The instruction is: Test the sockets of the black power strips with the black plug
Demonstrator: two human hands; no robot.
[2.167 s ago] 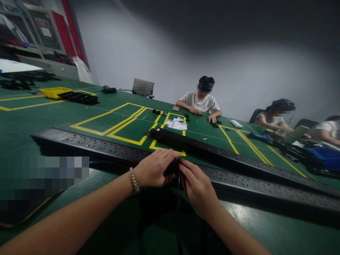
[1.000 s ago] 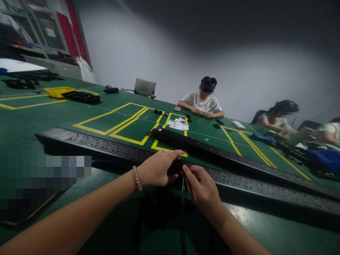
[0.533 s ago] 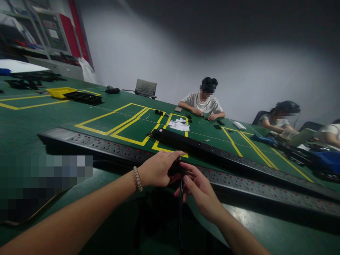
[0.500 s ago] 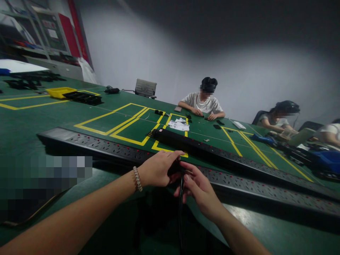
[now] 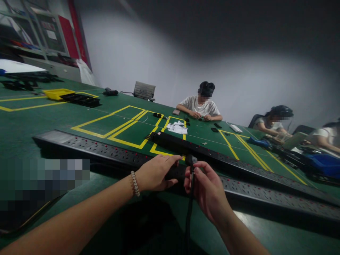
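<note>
A long black power strip (image 5: 101, 147), with rows of slots and red dots, lies slantwise across the table in front of me. My left hand (image 5: 156, 173), bracelet at its wrist, grips the strip near its middle, fingers and thumb curved over it. Just to the right, my right hand (image 5: 207, 184) pinches a black plug (image 5: 190, 160), held a little above the strip and apart from it. From the plug a black cable (image 5: 188, 216) hangs down toward me. A second black power strip (image 5: 175, 142) lies behind the first. My left palm hides part of the front strip.
Paper scraps (image 5: 177, 127) lie on the green table (image 5: 119, 120) among yellow tape outlines. A yellow tray (image 5: 57, 94) and black tray (image 5: 81, 100) stand far left. Across the table a co-worker (image 5: 199, 104) handles small parts. More people sit at the right near a blue bin (image 5: 322, 164).
My right hand has drawn the plug up and right, away from the strip, so the plug now shows. The left hand has stayed on the strip. The co-worker's hands have come closer together.
</note>
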